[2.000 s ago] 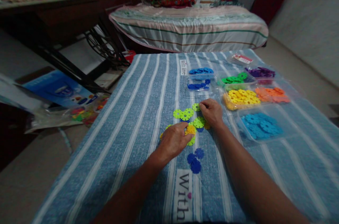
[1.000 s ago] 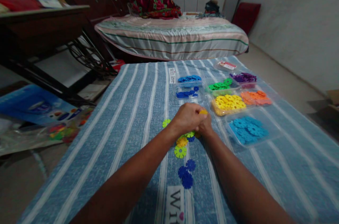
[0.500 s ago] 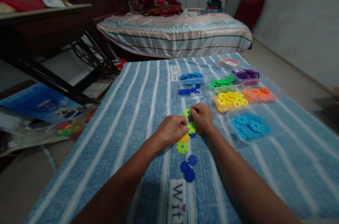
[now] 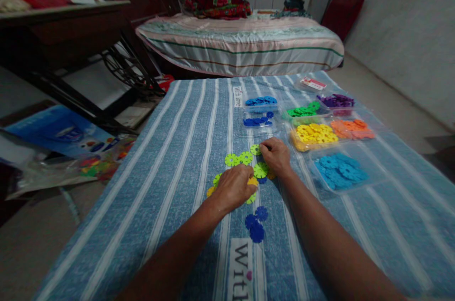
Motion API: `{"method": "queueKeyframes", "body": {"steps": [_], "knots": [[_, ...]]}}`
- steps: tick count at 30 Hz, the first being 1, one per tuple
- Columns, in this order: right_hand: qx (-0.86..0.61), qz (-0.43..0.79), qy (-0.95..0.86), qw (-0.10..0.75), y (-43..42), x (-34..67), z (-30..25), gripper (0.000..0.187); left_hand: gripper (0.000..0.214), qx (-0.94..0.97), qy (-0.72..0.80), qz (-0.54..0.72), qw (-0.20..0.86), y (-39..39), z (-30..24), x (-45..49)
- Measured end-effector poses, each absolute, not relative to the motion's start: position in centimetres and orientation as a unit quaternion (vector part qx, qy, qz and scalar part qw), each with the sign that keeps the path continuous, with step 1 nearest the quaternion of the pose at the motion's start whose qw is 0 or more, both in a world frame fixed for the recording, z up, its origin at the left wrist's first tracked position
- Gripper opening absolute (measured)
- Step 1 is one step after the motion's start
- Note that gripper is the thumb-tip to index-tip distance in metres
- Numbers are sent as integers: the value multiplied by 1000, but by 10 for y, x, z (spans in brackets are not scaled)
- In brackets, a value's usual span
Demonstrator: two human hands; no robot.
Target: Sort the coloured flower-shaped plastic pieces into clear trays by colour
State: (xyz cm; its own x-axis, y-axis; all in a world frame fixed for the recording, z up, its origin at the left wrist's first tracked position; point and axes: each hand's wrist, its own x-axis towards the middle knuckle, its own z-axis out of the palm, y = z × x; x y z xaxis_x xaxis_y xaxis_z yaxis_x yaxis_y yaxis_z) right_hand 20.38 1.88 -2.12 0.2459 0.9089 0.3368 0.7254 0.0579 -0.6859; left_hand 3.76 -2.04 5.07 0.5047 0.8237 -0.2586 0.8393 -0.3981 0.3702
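A cluster of joined flat plastic discs lies on the blue striped cloth (image 4: pixel 185 149). It includes lime green discs (image 4: pixel 239 159) and a yellow disc (image 4: pixel 253 181). My left hand (image 4: pixel 232 188) lies curled over the near part of the cluster, fingertips pinched at the yellow disc. My right hand (image 4: pixel 276 156) is closed at the far end, its fingertips pinching a green disc (image 4: pixel 256 149). Another green disc (image 4: pixel 261 169) sits between the two hands. Three dark blue discs (image 4: pixel 256 225) lie joined just below my left hand.
Clear trays of sorted discs stand to the right: yellow (image 4: pixel 313 134), orange (image 4: pixel 351 128), light blue (image 4: pixel 339 169), green (image 4: pixel 302 111), purple (image 4: pixel 336 100) and two blue (image 4: pixel 259 121). A bed (image 4: pixel 241 45) is beyond the cloth, a dark table (image 4: pixel 64 21) at left.
My left hand has slid back toward me and left along the cluster, uncovering two green discs on the left. My right hand stays at the far green disc. The camera shifted slightly.
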Motion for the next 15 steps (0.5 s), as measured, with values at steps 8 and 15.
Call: {"method": "queueKeyframes", "body": {"steps": [8, 15], "knots": [[-677, 114, -603, 407, 20, 204, -22, 22, 13, 831, 508, 14, 229, -17, 44, 37], [-680, 120, -599, 405, 19, 202, -19, 23, 13, 831, 508, 6, 228, -12, 37, 35]]}}
